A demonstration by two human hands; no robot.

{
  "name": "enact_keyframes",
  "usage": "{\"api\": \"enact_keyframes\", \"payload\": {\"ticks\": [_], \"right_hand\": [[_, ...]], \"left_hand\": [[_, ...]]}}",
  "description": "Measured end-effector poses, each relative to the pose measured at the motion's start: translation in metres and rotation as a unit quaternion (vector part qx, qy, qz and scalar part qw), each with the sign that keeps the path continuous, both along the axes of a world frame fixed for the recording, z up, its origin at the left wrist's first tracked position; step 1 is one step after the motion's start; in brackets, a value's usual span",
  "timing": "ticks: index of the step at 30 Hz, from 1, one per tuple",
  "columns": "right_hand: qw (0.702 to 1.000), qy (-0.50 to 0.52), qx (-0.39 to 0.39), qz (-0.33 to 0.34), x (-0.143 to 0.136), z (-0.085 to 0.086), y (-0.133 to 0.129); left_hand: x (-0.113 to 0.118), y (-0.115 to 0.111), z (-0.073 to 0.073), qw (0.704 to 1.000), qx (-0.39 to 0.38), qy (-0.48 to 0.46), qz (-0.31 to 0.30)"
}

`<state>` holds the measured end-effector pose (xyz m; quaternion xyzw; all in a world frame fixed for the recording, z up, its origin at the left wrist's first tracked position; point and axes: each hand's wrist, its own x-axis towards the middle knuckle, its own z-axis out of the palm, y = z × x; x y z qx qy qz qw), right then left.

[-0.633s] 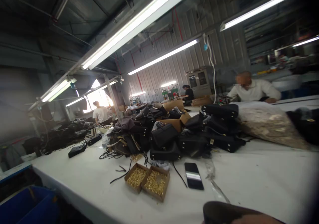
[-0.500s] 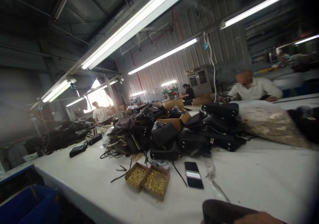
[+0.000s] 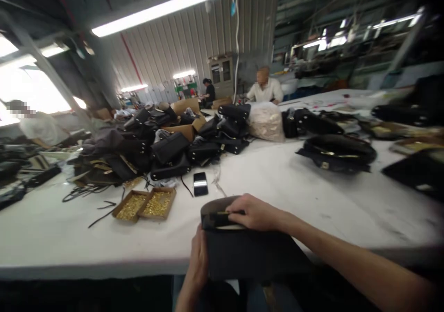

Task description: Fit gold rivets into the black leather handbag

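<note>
A black handbag (image 3: 249,254) is held at the table's front edge, its mouth facing up and a pale strip showing inside. My left hand (image 3: 199,256) grips the bag's left side, fingers along the outer wall and partly hidden. At the opening, my right hand (image 3: 251,212) is closed in a pinch, its fingertips by a small gold-coloured line on the bag's inner edge. Exactly what lies between those fingertips is too small to make out.
Beyond the bag lie a phone (image 3: 200,184) and two cardboard boxes (image 3: 169,204) of small gold metal pieces. Black bags (image 3: 169,148) are heaped behind them. An unzipped black bag (image 3: 336,152) stands at right, near a clear sack (image 3: 266,122). Several people work farther back.
My view has swung right and down. The dark item at the lower right now shows as a bag in front of me, with both hands on it.
</note>
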<state>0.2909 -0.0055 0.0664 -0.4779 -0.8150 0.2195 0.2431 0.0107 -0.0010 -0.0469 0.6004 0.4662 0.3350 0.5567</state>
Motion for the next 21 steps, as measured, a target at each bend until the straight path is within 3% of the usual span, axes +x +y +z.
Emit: {"api": "enact_keyframes", "payload": {"ticks": [3, 5, 11, 21], "right_hand": [[1.000, 0.014, -0.022, -0.002, 0.002, -0.006, 0.002], [0.999, 0.023, -0.023, 0.000, 0.003, -0.007, 0.000], [0.999, 0.037, -0.003, -0.003, 0.002, -0.010, -0.002], [0.998, 0.034, 0.048, -0.006, -0.008, -0.020, -0.001]], "left_hand": [[-0.002, 0.004, -0.022, 0.998, 0.025, 0.042, 0.030], [-0.004, 0.006, -0.026, 0.997, 0.036, 0.063, 0.030], [-0.003, 0.004, -0.015, 0.997, 0.053, 0.059, 0.010], [0.001, 0.003, -0.013, 0.999, 0.044, -0.015, -0.008]]}}
